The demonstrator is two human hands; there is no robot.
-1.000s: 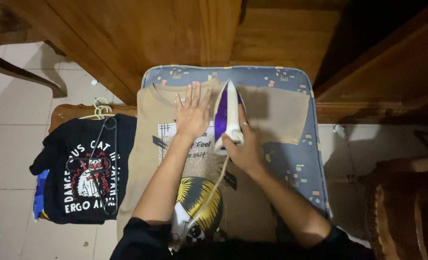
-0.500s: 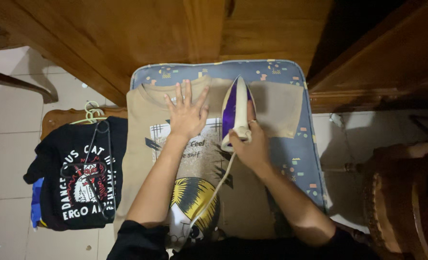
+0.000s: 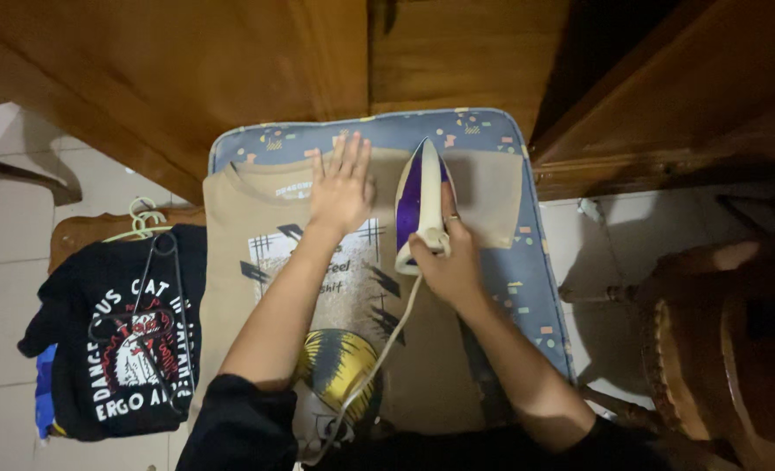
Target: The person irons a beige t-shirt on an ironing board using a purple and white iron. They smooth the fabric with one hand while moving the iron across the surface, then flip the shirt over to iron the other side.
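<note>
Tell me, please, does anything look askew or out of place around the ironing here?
Nothing is spilled or damaged. The one oddity: two hangers lie loose on the folded black shirt. The right hand holds the iron; the left hand flattens the beige shirt.

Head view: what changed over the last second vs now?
The left hand slid up the tan T-shirt toward the collar, palm flat. The right hand kept its grip on the iron, which stayed near the shoulder, nose pointing away. The camera drifted, shifting the whole scene left in the picture. The black T-shirt with hangers and the ironing pad stayed put.
</note>
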